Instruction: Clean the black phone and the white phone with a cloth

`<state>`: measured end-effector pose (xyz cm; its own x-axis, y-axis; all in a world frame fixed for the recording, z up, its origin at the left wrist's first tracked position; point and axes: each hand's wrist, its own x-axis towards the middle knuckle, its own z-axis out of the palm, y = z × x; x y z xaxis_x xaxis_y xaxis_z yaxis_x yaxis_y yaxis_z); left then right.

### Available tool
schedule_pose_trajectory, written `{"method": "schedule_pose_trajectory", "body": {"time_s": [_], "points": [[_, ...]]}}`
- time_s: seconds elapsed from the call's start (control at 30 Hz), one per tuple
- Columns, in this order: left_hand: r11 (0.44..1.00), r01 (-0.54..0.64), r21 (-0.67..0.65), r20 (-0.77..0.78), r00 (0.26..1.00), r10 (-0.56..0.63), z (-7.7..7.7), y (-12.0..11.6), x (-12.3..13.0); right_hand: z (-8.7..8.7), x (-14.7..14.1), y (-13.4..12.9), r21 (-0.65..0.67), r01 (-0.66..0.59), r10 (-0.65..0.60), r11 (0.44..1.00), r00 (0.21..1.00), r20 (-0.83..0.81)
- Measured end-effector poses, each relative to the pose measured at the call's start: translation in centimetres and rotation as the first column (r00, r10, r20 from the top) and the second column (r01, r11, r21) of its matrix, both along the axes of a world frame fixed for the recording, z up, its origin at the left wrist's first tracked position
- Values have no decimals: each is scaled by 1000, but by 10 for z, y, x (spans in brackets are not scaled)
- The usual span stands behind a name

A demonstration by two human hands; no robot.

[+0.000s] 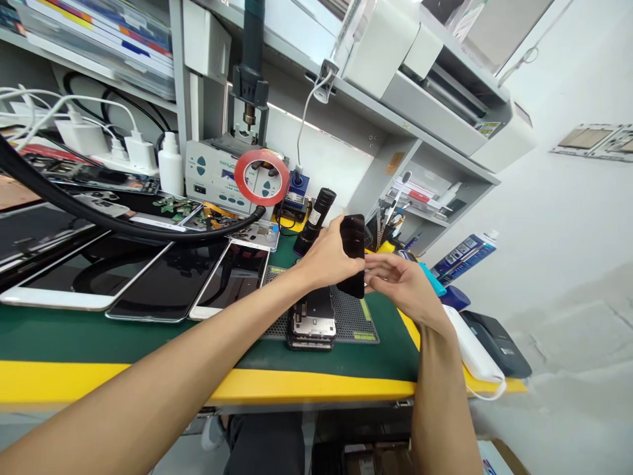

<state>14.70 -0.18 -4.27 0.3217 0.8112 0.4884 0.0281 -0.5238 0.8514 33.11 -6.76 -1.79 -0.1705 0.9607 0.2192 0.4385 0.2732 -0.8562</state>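
Note:
A black phone screen (353, 254) is held up and tilted above the bench. My left hand (329, 257) grips it by its left side, with the thumb across the lower front. Beside its right edge is my right hand (398, 284), fingers partly bent and apart; whether the fingertips touch the edge is unclear. Directly below lies a stack of opened phone parts (311, 330), its top partly covered by my left hand and the screen. The stack rests on a grey perforated mat (353, 316).
Several phone screens (165, 277) lie at left under a thick black hose (148, 227). Behind stand a soldering station (212, 178), red tape roll (262, 177), black flashlight-like cylinder (319, 218) and white bottle (171, 165). A white box-like device (475, 349) sits right, near the wall.

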Motion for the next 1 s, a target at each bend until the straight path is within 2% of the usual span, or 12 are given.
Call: {"method": "schedule_pose_trajectory", "body": {"time_s": [0.2,0.6,0.83,1.0], "points": [[997,28,-72,26,999,-26,-4,0,3,1,-4,1,-2,12,-12,1000,1000,-11],[991,-12,-132,-5,1000,11,-4,-5,8,2,-13,-1,-5,49,-49,999,999,13],[990,-25,-140,-36,999,21,-4,-7,7,1,-17,0,18,69,-69,997,997,27],[994,19,-109,-30,999,-23,-6,-6,7,-1,-16,0,19,56,-56,998,998,5]]}}
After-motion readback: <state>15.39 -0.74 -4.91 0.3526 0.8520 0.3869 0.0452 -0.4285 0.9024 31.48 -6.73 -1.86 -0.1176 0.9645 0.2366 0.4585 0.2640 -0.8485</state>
